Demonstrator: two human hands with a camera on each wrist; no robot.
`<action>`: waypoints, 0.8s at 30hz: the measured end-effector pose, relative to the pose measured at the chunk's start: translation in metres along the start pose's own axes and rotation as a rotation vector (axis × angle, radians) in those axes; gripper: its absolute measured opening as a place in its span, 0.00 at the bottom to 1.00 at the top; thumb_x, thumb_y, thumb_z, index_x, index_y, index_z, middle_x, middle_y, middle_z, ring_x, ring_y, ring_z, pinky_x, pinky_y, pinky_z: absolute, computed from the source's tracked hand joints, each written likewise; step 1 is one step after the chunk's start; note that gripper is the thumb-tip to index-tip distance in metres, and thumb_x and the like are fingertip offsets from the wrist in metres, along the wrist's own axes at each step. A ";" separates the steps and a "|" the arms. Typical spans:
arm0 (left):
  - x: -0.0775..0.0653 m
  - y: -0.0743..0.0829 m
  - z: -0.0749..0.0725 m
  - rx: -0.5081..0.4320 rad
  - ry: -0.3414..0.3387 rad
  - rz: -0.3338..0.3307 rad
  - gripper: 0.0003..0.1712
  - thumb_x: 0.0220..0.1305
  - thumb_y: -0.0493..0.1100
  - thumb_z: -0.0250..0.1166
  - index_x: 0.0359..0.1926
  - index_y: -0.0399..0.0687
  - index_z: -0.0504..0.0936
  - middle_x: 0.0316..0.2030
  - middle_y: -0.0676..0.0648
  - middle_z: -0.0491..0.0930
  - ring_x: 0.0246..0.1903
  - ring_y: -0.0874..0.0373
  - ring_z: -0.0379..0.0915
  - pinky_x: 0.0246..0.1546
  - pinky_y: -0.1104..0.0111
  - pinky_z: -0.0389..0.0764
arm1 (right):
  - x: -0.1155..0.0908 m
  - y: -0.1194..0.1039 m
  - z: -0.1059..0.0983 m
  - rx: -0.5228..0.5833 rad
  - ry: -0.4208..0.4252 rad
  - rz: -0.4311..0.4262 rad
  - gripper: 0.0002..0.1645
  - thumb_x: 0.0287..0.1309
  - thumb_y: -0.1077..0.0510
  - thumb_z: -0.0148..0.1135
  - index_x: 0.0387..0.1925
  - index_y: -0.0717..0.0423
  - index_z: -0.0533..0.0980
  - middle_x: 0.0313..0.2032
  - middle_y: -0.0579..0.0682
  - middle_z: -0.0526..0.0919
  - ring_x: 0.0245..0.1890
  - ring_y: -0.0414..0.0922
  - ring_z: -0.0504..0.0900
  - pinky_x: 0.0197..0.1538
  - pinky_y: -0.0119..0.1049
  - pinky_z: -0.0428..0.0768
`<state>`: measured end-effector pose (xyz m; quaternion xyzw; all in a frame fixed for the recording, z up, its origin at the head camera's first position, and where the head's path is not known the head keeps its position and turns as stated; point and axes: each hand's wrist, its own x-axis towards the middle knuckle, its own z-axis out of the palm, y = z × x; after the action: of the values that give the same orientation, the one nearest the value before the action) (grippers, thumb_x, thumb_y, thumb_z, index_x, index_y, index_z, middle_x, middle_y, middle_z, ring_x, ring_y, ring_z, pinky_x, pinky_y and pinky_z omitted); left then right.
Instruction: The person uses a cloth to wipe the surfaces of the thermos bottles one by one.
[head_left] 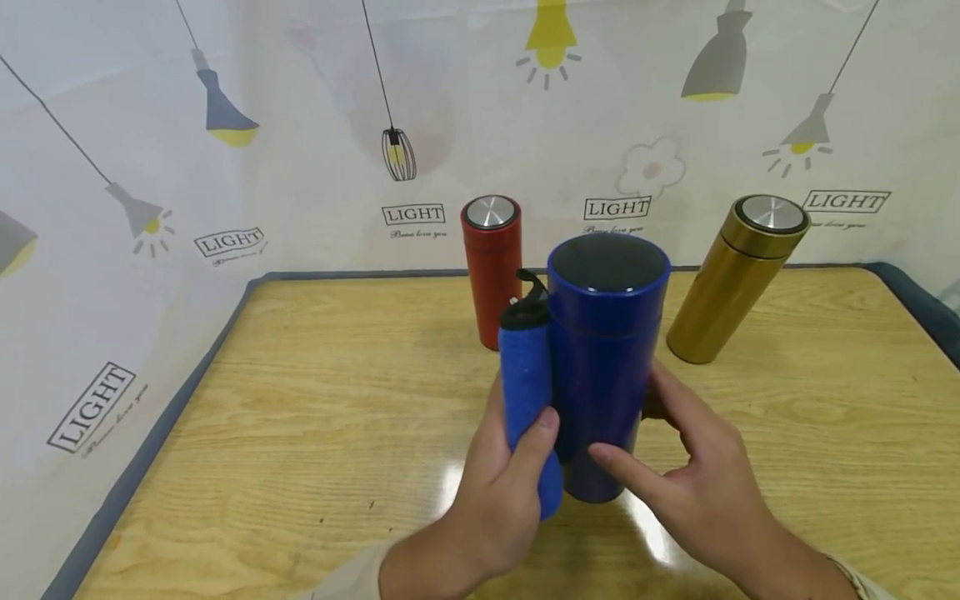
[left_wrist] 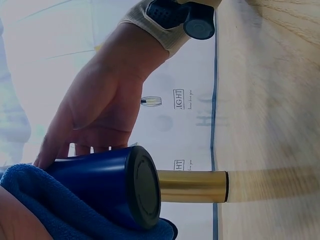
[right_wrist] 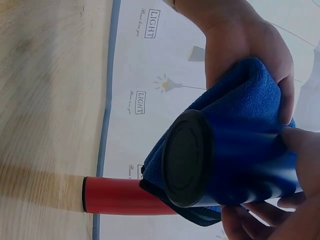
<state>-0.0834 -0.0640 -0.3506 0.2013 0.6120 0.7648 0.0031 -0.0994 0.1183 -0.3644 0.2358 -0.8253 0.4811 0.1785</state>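
Centre frame, the left hand [head_left: 498,493] grips a blue cloth [head_left: 525,379], the right hand [head_left: 705,492] a blue bottle [head_left: 604,375]; slackening could drop either.

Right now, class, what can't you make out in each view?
- Head: red bottle, lower right side, hidden by the blue cloth and blue bottle.
- Left wrist: gold bottle, top end, behind the blue bottle; left hand, mostly cut off by the picture edge.
- Right wrist: blue bottle's black base, print too small to read.
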 end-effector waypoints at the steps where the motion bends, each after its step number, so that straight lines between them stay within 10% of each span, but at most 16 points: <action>1: 0.000 0.000 0.000 0.000 0.000 -0.002 0.32 0.76 0.35 0.42 0.77 0.51 0.49 0.70 0.43 0.65 0.66 0.48 0.67 0.66 0.58 0.71 | 0.000 0.000 0.000 0.002 -0.001 0.006 0.54 0.38 0.70 0.79 0.70 0.53 0.67 0.55 0.52 0.83 0.47 0.34 0.82 0.54 0.20 0.76; 24: -0.001 -0.005 -0.001 0.101 0.037 0.036 0.30 0.77 0.36 0.46 0.75 0.49 0.52 0.68 0.42 0.68 0.65 0.49 0.70 0.66 0.57 0.72 | -0.001 0.003 -0.001 -0.012 -0.014 -0.099 0.56 0.35 0.69 0.78 0.71 0.58 0.66 0.56 0.54 0.82 0.49 0.35 0.82 0.54 0.20 0.75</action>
<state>-0.0837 -0.0639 -0.3554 0.1982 0.6459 0.7365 -0.0323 -0.1004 0.1203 -0.3668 0.2788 -0.8168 0.4648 0.1976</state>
